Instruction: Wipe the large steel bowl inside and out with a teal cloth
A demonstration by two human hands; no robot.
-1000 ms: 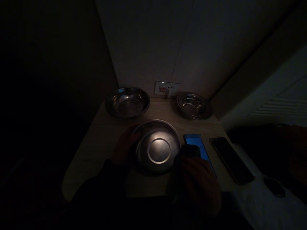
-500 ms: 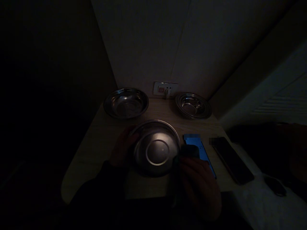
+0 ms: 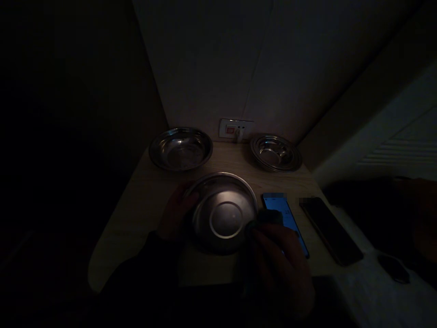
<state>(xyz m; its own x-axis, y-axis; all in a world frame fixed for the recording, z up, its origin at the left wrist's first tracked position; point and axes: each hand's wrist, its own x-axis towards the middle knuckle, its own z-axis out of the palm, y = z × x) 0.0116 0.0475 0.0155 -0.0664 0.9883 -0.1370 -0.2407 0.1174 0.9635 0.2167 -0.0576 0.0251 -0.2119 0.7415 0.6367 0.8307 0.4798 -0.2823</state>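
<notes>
A shiny metal bowl is tilted above the near part of the table, its round underside facing me. My left hand grips the bowl's left rim, fingers curled round it. At the lower right rim, my right hand is closed on a dark green cloth, which touches the bowl. The dimness hides most of the cloth and its lower part. Just beyond my right hand lies a phone with a lit blue screen, partly covered by the hand and cloth.
A wide metal bowl stands at the back left of the wooden table. Stacked metal bowls stand at the back right. A wall socket sits between them. A dark phone lies at the right edge, near a small dark object.
My right hand and the cloth have shifted slightly left and down along the bowl's rim. The left hand keeps its grip. The whole view has moved a little.
</notes>
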